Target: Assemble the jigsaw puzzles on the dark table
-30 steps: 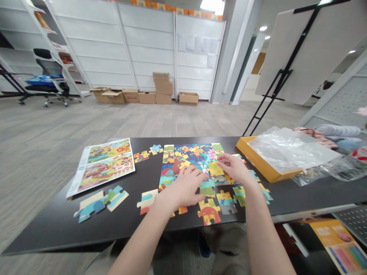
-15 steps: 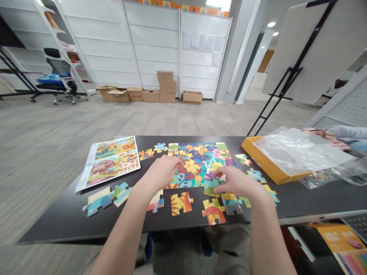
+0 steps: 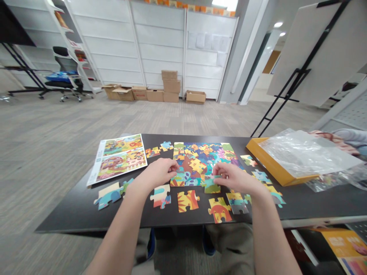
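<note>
A colourful picture board [image 3: 190,179] lies on the black table, with loose yellow puzzle pieces [image 3: 197,165] on top. My right hand [image 3: 236,177] is at its lower right, thumb and fingers pinched at the corner of a green puzzle piece [image 3: 212,186] that overlaps the board's near edge. My left hand [image 3: 159,172] hovers at the board's left edge, fingers curled together; anything between them is hidden. Nearer me lie an orange leaf piece [image 3: 187,201], a lion-face piece [image 3: 220,210], a pale piece with red and blue [image 3: 161,196] and a grey-blue piece [image 3: 237,202].
A picture sheet [image 3: 120,158] lies at the left, with blue pieces [image 3: 110,196] below it. More pieces [image 3: 261,176] lie to the right, beside a yellow box [image 3: 272,164] with clear plastic wrapping [image 3: 301,152]. The table's near edge [image 3: 183,226] runs in front of me.
My left hand has drawn back from the bear picture to the board's left edge. The green piece under my right hand has shifted slightly left along the board. The head view has turned a little.
</note>
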The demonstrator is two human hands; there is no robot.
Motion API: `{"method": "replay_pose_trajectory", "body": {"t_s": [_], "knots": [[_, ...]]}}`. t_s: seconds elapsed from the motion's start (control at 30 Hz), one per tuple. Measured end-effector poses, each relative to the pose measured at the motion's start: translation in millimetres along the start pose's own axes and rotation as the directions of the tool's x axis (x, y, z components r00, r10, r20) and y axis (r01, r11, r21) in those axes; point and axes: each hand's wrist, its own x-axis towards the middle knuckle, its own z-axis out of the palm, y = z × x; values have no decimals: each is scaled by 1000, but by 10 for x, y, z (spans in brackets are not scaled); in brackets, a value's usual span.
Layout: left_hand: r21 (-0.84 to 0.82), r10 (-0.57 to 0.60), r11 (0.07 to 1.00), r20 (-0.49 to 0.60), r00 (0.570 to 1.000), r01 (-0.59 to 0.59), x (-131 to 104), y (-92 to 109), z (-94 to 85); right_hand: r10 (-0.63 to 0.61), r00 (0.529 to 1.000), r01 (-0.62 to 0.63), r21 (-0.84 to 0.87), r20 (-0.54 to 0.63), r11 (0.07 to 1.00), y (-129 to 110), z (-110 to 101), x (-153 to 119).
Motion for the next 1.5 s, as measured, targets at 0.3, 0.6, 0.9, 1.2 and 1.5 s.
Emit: {"method": "replay_pose_trajectory", "body": {"t_s": [0.3, 0.6, 0.9, 1.2, 1.5], "knots": [[18, -6, 1000, 15, 1000, 6, -8, 73, -7, -24, 999, 30, 171, -33, 985, -124, 465, 455], [-177, 72, 983, 133, 988, -48, -1, 172, -21, -70, 992, 48, -194, -108, 980, -91, 532, 524], [-113, 55, 993, 105, 993, -43, -3, 180, 62, -203, 979, 195, -213, -13, 957, -201, 428, 364], [-120, 72, 991, 108, 992, -59, -19, 229, 24, -237, 965, 254, -172, 110, 952, -216, 433, 305], [-28, 113, 993, 69, 991, -112, -33, 193, 57, -224, 969, 242, -242, 101, 940, -261, 465, 282]]}}
